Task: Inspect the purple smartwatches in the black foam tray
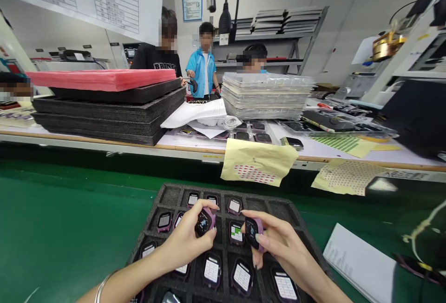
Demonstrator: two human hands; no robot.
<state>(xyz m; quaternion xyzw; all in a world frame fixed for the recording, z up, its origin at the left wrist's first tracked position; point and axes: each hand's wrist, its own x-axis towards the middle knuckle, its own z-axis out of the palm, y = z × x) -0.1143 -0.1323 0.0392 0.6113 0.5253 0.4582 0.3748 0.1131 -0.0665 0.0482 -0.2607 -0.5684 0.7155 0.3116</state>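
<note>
Over a black foam tray [170, 196], my left hand [191, 233] pinches a purple smartwatch [205, 222] between thumb and fingers, its dark screen lit with a small picture. A second purple smartwatch [253, 233] is gripped by the fingertips of my right hand [278, 238], tilted so its screen faces left. Below both hands, the tray's compartments hold several more watches with bright screens. One watch [237, 233] between my hands shows a green patch on its screen. My wrists and forearms cover some compartments.
A stack of white papers [360, 263] lies right of the tray on the green surface. Beyond, a workbench shelf carries stacked black foam trays [104, 117], pink foam [101, 79] and clear plastic trays [265, 96]. Yellow sticker sheets [258, 161] hang off its edge. Several people are behind it.
</note>
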